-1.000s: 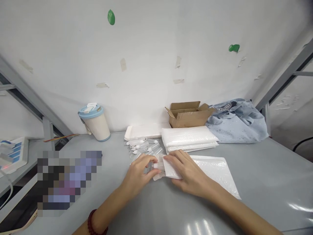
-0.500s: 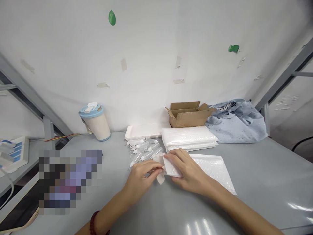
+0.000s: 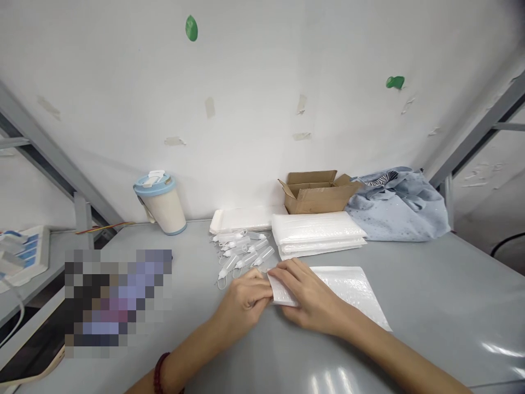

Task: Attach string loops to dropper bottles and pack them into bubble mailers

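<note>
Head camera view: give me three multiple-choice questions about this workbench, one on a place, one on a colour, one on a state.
1. Where is the cardboard box? A. On the floor B. At the back of the table C. Between the hands
2. What colour is the cup's lid? A. Light blue B. Red C. Green
3. What is the right hand pressing on? A. The box B. The cloth bundle C. A folded white padded sheet

1 B: it stands by the wall. 2 A: the lid shows pale blue. 3 C: its fingers lie across the fold.
</note>
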`<move>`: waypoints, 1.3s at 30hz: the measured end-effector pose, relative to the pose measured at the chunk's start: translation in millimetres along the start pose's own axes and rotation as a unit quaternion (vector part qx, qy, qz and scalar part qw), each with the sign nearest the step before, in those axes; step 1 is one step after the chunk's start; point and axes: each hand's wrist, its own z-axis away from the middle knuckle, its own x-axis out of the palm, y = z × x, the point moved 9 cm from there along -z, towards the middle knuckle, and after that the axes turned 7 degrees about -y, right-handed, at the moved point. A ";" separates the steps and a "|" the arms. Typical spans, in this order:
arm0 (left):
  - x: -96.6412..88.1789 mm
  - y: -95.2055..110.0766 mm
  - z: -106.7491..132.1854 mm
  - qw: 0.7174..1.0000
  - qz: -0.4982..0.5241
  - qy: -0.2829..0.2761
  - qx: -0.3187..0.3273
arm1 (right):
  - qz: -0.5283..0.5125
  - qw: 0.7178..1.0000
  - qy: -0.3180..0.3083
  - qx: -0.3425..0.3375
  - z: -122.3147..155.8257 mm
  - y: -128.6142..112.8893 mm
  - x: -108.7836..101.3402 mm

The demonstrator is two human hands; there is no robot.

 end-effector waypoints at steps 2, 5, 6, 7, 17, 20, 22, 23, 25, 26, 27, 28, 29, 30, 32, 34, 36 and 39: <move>-8.5 -1.1 -0.1 1.000 0.003 0.025 -0.001 | 0.010 1.000 0.001 0.004 0.5 0.9 -3.1; -28.9 -11.9 1.8 0.996 -0.003 0.088 -0.034 | 0.031 0.999 0.019 0.009 2.6 3.0 -11.8; -35.7 -18.7 3.1 0.992 -0.012 0.108 -0.059 | 0.037 0.999 0.026 0.011 3.5 4.2 -15.2; -41.1 -26.3 4.6 0.988 -0.027 0.121 -0.087 | 0.042 0.999 0.032 0.014 4.3 5.5 -18.7; -23.2 -66.0 4.7 0.971 -0.174 0.058 -0.156 | 0.069 0.986 0.152 -0.021 15.4 4.3 -54.1; -41.9 -75.5 7.4 0.971 -0.056 0.098 -0.213 | 0.080 0.975 0.199 -0.056 20.8 -0.8 -60.6; -60.9 -83.3 13.1 0.953 0.052 0.135 -0.265 | 0.084 0.973 0.204 -0.060 21.7 -0.3 -61.2; -71.0 -85.1 16.1 0.942 0.092 0.153 -0.283 | 0.085 0.975 0.196 -0.057 20.7 1.0 -59.8; -91.5 -82.1 20.0 0.927 0.147 0.200 -0.279 | 0.085 0.982 0.160 -0.044 17.0 4.9 -54.2; -98.8 -78.6 20.7 0.923 0.170 0.219 -0.266 | 0.084 0.986 0.139 -0.036 14.8 7.1 -50.5; -103.5 -74.7 21.2 0.921 0.182 0.234 -0.253 | 0.082 0.989 0.119 -0.027 12.9 9.3 -46.9; -104.6 -70.1 20.8 0.923 0.184 0.238 -0.241 | 0.078 0.991 0.103 -0.018 11.3 11.0 -43.5; -102.7 -64.6 19.7 0.928 0.176 0.237 -0.227 | 0.072 0.993 0.093 -0.011 10.1 12.3 -40.8; -97.5 -58.9 18.1 0.936 0.157 0.228 -0.217 | 0.065 0.994 0.087 -0.006 9.3 12.9 -38.4; -81.4 -41.2 12.0 0.962 0.096 0.200 -0.161 | 0.052 0.995 0.086 -0.003 8.5 12.4 -34.8; -59.5 -30.2 8.2 0.976 0.053 0.164 -0.134 | 0.046 0.995 0.089 -0.005 8.3 10.8 -31.1; -40.2 -25.2 5.8 0.983 0.018 0.129 -0.129 | 0.045 0.995 0.091 -0.008 8.4 10.2 -26.8; -24.6 -25.0 3.5 0.988 -0.003 0.084 -0.132 | 0.044 0.995 0.091 -0.013 8.0 10.6 -20.0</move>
